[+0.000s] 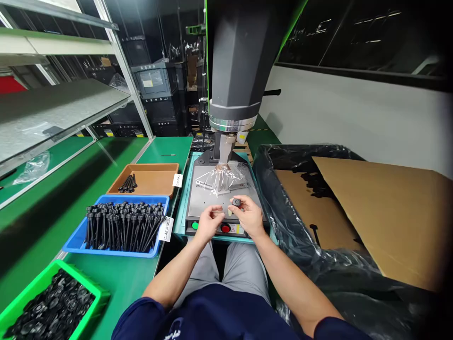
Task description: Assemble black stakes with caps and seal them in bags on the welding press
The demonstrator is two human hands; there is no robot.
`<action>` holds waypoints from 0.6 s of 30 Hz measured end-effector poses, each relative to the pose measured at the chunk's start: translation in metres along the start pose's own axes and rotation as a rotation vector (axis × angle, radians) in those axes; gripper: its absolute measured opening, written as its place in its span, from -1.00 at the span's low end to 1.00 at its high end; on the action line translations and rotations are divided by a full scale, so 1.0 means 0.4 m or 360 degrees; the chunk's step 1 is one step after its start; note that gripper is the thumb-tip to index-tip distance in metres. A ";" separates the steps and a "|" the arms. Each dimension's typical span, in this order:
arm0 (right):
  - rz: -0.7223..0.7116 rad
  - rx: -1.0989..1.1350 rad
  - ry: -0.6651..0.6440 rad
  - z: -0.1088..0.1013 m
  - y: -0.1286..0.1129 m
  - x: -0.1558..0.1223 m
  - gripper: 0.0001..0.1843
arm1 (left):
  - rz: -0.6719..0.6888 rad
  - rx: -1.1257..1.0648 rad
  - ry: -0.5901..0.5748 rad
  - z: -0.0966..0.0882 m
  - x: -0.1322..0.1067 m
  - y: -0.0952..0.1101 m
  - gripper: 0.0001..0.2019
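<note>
My right hand (247, 215) pinches a small black part with a rounded-square face and a round recess (236, 202). Whether a shaft extends behind that face is hidden. Close beside it on the left is my left hand (210, 222), thumb and forefinger curved with a gap between them and nothing plain to see in it. Both hands are above the front of a grey metal machine plate (198, 205). Behind them a clear plastic film (226, 178) covers the fixture, directly under the tip of the press head (226, 146).
Left, a blue tray (116, 253) holds many black long-stemmed parts; a brown tray (152, 177) has several. A green bin (101, 295) contains small black pieces. Green (195, 225) and red buttons (225, 228) line the machine's front. Right stands a plastic-lined box with cardboard (382, 203).
</note>
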State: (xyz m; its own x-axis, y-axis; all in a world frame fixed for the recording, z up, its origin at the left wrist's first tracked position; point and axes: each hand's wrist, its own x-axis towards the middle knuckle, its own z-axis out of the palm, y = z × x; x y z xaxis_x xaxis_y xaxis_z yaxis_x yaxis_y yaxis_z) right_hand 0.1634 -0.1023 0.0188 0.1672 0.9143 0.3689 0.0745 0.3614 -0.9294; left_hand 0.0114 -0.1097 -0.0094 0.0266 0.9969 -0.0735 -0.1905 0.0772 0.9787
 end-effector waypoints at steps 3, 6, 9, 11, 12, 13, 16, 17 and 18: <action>0.0169 0.0293 -0.0017 0.032 -0.038 -0.013 -0.60 | 0.0433 0.0476 -0.0247 0.009 -0.031 0.028 -0.76; 0.0404 0.0592 -0.0098 0.054 -0.075 -0.029 -0.59 | 0.0579 0.0755 -0.0254 -0.005 -0.062 0.054 -0.86; 0.0559 0.0710 -0.0186 0.053 -0.089 -0.040 -0.42 | 0.0572 0.0849 -0.0194 -0.055 -0.102 0.091 -0.84; 0.0605 0.0689 -0.0153 0.043 -0.079 -0.040 -0.38 | 0.0540 0.0869 -0.0086 -0.113 -0.132 0.126 -0.84; 0.0627 0.0673 -0.0139 0.037 -0.070 -0.038 -0.40 | 0.0523 0.0874 0.0008 -0.151 -0.149 0.147 -0.84; 0.0658 0.0652 -0.0133 0.031 -0.060 -0.037 -0.42 | 0.0511 0.0882 0.0138 -0.193 -0.166 0.168 -0.84; 0.0760 0.0593 -0.0156 0.017 -0.036 -0.041 -0.45 | 0.0499 0.0985 0.0661 -0.343 -0.218 0.232 -0.82; 0.0798 0.0578 -0.0169 0.013 -0.032 -0.045 -0.45 | 0.0495 0.1068 0.0833 -0.399 -0.233 0.250 -0.80; 0.0833 0.0567 -0.0179 0.011 -0.028 -0.049 -0.44 | 0.0493 0.1122 0.0979 -0.456 -0.247 0.267 -0.78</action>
State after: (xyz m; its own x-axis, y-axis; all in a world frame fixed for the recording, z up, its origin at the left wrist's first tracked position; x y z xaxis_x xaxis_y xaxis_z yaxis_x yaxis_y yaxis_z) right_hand 0.1551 -0.1235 0.0221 -0.0125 0.9928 -0.1193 -0.3234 -0.1169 -0.9390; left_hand -0.1904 -0.1977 0.0673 -0.4790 0.8197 0.3140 0.5311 -0.0143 0.8472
